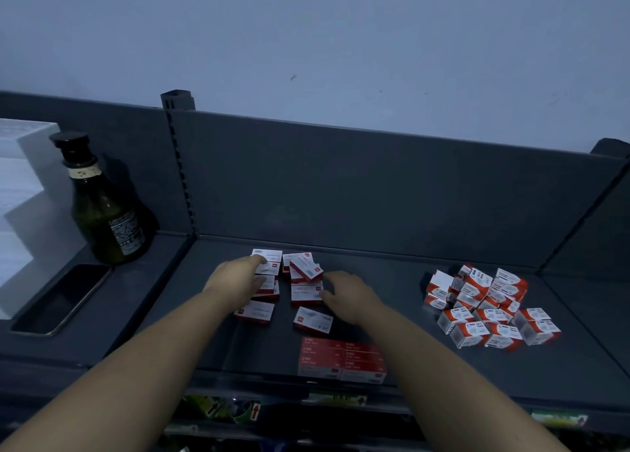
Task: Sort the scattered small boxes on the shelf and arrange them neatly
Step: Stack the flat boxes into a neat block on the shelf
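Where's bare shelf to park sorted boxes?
Bare: the strip between the middle boxes and the right pile, and the front area left of the red stack. Crowded: around the left hand and right hand, and at the right pile.

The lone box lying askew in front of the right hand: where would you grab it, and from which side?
Come from above and pinch the lone box across its two long edges. It lies flat, broad face up, and looks clear of the other boxes, so both edges should be free. The right hand is nearest.
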{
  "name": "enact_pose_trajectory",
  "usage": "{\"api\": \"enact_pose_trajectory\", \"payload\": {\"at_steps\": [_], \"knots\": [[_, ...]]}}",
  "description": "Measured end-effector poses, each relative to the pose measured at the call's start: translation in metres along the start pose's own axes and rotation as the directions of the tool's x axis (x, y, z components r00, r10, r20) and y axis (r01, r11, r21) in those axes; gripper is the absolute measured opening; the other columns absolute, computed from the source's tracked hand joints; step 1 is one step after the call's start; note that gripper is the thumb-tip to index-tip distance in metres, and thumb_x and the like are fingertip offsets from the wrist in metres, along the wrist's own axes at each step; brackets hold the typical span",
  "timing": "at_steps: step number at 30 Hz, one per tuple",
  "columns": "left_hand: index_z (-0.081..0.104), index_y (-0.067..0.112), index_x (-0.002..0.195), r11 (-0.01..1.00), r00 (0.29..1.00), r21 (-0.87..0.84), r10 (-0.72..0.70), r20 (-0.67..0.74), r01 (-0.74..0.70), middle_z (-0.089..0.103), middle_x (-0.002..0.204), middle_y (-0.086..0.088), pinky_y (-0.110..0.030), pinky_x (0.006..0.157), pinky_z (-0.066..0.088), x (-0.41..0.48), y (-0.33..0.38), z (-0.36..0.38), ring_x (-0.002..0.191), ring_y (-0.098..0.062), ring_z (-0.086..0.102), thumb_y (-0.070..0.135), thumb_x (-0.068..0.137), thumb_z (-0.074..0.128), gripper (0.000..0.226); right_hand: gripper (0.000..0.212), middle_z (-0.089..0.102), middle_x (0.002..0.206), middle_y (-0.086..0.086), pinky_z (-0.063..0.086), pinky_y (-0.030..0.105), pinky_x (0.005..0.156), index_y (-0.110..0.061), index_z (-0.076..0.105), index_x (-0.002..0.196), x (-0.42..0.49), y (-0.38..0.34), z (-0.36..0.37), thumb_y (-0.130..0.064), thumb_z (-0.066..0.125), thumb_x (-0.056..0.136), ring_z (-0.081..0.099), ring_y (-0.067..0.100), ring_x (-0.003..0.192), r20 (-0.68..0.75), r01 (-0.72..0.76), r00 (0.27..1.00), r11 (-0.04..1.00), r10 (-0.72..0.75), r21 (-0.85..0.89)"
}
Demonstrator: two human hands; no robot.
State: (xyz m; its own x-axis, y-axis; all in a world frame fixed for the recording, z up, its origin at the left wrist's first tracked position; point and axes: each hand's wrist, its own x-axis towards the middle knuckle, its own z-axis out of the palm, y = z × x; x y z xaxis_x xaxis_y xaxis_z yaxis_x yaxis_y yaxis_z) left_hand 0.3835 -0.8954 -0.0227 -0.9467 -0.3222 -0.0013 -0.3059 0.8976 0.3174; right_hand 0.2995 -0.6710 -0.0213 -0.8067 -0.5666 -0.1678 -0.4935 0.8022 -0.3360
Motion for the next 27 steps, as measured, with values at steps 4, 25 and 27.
{"api": "enact_pose_trajectory", "payload": {"at_steps": [4, 25, 27], "knots": [[0.045, 0.024, 0.139, 0.979, 0.995, -0.175, -0.099, 0.031, 0.103, 0.058, 0.131, -0.003, -0.032, 0.090, 0.048, 0.009, -0.012, 0.001, 0.115, -0.021, 0.056, 0.038, 0.097, 0.053, 0.045, 0.034, 0.056, 0.131, 0.001, 0.049, 0.039, 0.095, -0.020, 0.057, 0.129, 0.008, -0.006, 0.002, -0.034, 0.048, 0.099, 0.055, 0.021, 0.114, -0.069, -0.002, 0.998, 1.000, 0.003, 0.018], [0.057, 0.014, 0.129, 0.906, 0.966, -0.339, -0.220, 0.133, 0.253, 0.064, 0.123, -0.004, -0.027, 0.079, 0.050, 0.059, -0.026, 0.008, 0.100, -0.016, 0.062, 0.032, 0.081, 0.078, 0.055, 0.044, 0.044, 0.129, 0.004, 0.052, 0.040, 0.089, -0.012, 0.049, 0.134, 0.055, -0.019, 0.017, -0.039, 0.048, 0.099, 0.056, 0.022, 0.106, -0.082, -0.085, 0.993, 0.995, 0.090, 0.061], [0.061, 0.014, 0.121, 0.879, 0.952, -0.367, -0.264, 0.158, 0.304, 0.066, 0.117, -0.002, -0.026, 0.076, 0.049, 0.060, -0.024, 0.009, 0.095, -0.014, 0.061, 0.033, 0.079, 0.080, 0.050, 0.043, 0.042, 0.130, 0.005, 0.052, 0.038, 0.089, -0.010, 0.049, 0.134, 0.056, -0.019, 0.017, -0.036, 0.049, 0.099, 0.056, 0.022, 0.105, -0.081, -0.091, 0.992, 0.991, 0.099, 0.098]]}}
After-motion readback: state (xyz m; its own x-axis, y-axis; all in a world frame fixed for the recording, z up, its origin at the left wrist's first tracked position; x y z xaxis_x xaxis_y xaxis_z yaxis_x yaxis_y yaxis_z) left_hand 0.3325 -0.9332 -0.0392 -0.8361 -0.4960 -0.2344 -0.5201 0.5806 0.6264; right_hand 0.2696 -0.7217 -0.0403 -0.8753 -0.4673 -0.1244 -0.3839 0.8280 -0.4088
